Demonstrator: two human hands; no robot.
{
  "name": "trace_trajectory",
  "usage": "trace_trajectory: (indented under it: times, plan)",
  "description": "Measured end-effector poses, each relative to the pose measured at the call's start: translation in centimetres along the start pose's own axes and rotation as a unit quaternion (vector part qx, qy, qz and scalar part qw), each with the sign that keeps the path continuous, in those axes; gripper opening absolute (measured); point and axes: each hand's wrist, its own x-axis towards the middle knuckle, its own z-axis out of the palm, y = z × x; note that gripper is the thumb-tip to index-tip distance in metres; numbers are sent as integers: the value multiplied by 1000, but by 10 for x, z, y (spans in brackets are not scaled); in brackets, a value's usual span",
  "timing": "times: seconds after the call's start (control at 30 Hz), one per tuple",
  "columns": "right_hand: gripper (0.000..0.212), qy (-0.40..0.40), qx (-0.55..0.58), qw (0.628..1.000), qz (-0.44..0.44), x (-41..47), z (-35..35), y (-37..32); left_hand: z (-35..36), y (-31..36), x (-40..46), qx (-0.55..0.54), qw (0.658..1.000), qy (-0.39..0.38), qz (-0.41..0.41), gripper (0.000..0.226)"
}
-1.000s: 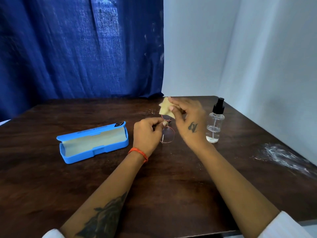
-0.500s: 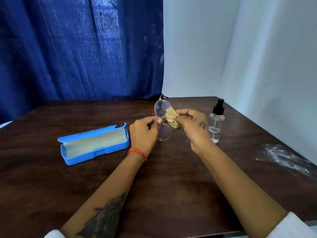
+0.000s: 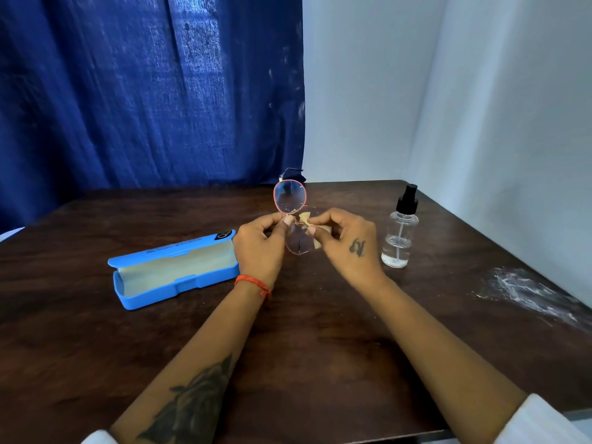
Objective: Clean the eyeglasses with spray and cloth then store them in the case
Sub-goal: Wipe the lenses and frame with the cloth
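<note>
The left hand (image 3: 259,248) has its fingers curled in, and its thumb and forefinger pinch the pink-rimmed eyeglasses (image 3: 290,197) at the bridge, between the two lenses. The frame is turned on end above the dark wooden tabletop (image 3: 320,331): one lens stands clear above the hands against the far edge of the wood, and the other hangs below the pinch, partly hidden between the two hands. The right hand (image 3: 347,243) is curled as well, gripping a small yellowish cloth (image 3: 315,233) between thumb and fingertips; the cloth is bunched against the lower lens near the bridge, one frayed corner poking up between the thumbs. A dark tattoo mark sits on the back of the right hand, too stylised to read as letters. An orange thread bracelet (image 3: 253,283) circles the left wrist, and a larger tattoo covers the left forearm. To the left of the hands, just beside the left knuckles, a blue case (image 3: 173,270) lies open on the tabletop, showing a pale lining; its raised lid carries a small black logo patch at the right end and a line of fine dark print along the edge, both too small to make out. To the right, near the right hand but not touching it, a clear spray bottle (image 3: 399,238) with a black pump top stands upright, a little liquid in its base and no label visible. A white powdery smear (image 3: 525,293) marks the tabletop at the right edge.
</note>
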Motion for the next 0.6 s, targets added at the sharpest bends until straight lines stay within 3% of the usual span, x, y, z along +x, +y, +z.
trace_trajectory:
  times: [0.1,0.2,0.3,0.37,0.43,0.5,0.53,0.6]
  plan:
    - [6,-18,81,983,166,-3,2,-4,-1,0,2,-40,998,26,-30,20]
    - [13,-66,251,913,315,-10,8,-12,-1,2,1,-61,996,43,-41,22]
    - [18,-54,337,853,396,-6,5,-15,0,2,1,-93,993,35,-57,22]
    - [16,15,318,862,395,-1,1,-11,1,3,0,-140,987,26,-77,21]
    - [16,84,225,917,318,0,0,-8,1,5,0,-179,978,16,-106,21]
    - [19,126,108,976,141,-7,-1,-12,0,8,0,-216,967,4,-137,20]
    - [19,134,48,990,25,-10,-1,-13,0,9,-1,-233,961,1,-149,18]
    - [16,121,-49,979,-158,-15,4,-17,1,11,-2,-250,954,-1,-165,16]
